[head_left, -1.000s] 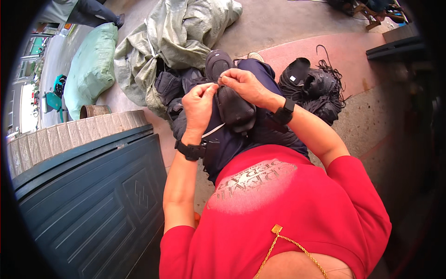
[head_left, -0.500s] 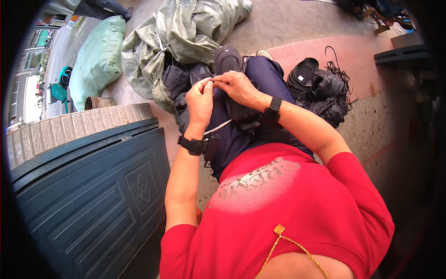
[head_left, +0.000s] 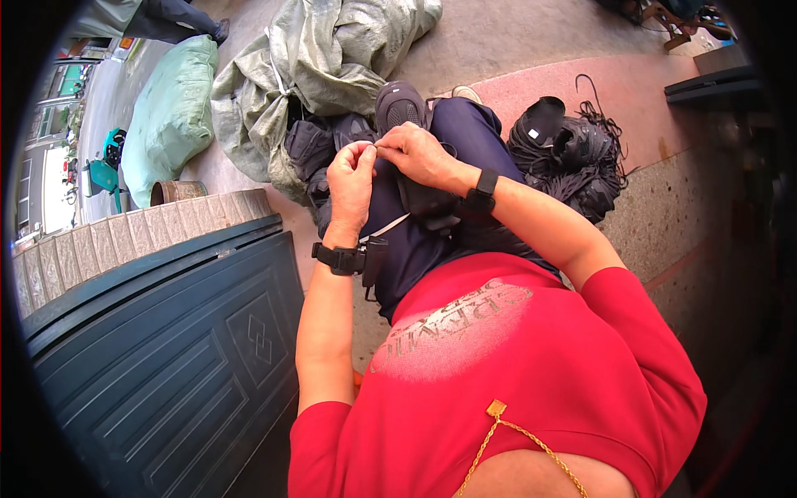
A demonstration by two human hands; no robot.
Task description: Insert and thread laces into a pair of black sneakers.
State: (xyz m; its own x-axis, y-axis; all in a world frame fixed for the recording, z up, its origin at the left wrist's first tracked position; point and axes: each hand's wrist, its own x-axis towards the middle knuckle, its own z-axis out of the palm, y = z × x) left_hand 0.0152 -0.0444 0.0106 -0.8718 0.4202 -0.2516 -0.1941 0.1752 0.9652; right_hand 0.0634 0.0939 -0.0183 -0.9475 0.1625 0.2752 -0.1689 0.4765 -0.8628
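Observation:
My left hand and my right hand meet above my lap, thumb and forefinger of each pinched together. Their fingertips touch or nearly touch, and whatever is between them is too small to make out. Beneath my right hand, a black item that looks like a shoe upper lies across my dark blue trousers. A thin pale strip crosses my thigh near my left wrist. Beyond the hands is a dark grey mesh shoe.
Black shoe uppers with long laces are heaped at the right. More black pieces spill beside a grey-green woven sack. A pale green stuffed sack, a bucket and a blue panelled gate stand at the left.
Both hands keep their pinch and shift very slightly left in the picture, together with the whole scene. Nothing has visibly been picked up or let go.

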